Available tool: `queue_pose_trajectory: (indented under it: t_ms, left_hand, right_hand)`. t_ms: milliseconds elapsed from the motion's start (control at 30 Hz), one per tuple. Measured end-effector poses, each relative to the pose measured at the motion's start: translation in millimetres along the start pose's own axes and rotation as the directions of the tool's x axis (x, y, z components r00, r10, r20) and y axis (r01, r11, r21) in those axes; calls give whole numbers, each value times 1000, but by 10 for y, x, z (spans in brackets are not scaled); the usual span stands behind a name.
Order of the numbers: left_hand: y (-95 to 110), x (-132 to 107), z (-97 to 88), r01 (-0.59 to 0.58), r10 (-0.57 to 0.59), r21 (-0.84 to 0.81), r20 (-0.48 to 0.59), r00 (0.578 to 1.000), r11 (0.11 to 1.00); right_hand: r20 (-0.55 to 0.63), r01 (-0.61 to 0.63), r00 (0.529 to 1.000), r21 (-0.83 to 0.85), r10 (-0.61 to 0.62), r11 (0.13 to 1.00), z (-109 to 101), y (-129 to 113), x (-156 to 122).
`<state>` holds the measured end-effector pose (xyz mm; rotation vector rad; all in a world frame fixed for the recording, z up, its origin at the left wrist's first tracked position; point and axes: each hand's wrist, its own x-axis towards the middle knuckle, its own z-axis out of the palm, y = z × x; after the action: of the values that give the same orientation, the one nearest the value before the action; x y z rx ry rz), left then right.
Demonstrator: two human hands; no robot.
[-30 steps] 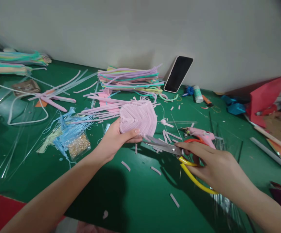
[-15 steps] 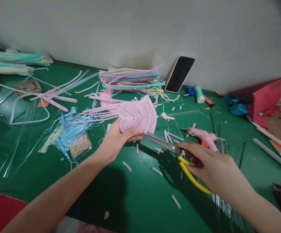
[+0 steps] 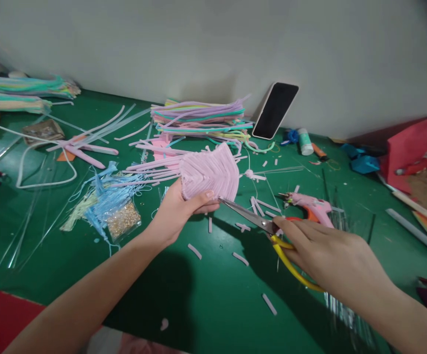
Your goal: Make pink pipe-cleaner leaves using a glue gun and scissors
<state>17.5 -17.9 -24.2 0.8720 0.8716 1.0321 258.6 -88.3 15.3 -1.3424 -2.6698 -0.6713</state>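
Note:
My left hand (image 3: 174, 211) grips the lower edge of a pink fan-shaped piece (image 3: 210, 171) made of pipe cleaners and holds it above the green table (image 3: 206, 290). My right hand (image 3: 326, 253) is closed round the yellow and orange handles of scissors (image 3: 263, 227). The scissor blades are together and their tip touches the piece's lower right edge, next to my left thumb. Short pink offcuts (image 3: 240, 258) lie scattered on the table under the scissors.
A pink glue gun (image 3: 309, 204) lies just behind my right hand. A stack of coloured pipe cleaners (image 3: 202, 120) and a phone (image 3: 275, 110) leaning on the wall stand at the back. Blue tassels and a gold bead bag (image 3: 123, 221) lie left. Red paper (image 3: 407, 147) sits right.
The scissor blades have shut and their tip has moved up to the piece's lower edge. My left hand lifted the pink piece slightly. A new offcut lies below.

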Motion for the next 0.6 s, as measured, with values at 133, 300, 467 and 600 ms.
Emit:
queue_pose_trajectory:
  t_ms: [133,300,467,600]
  left_hand:
    - [-1,-2,13,9,-9,5,4,1000,1000]
    - [-18,-4,19,31,-31,0,15,999,1000]
    - [-2,8,10,50,-50,-9,25,998,999]
    - [23,12,10,34,-33,-12,52,998,999]
  right_hand:
    - [15,76,997,-1,-76,997,8,9,-14]
    - [18,57,998,29,-57,998,34,26,-51]
    - [-41,4,999,17,-4,1000,98,17,-83]
    - [-88,-52,995,28,55,998,191,-23,-123]
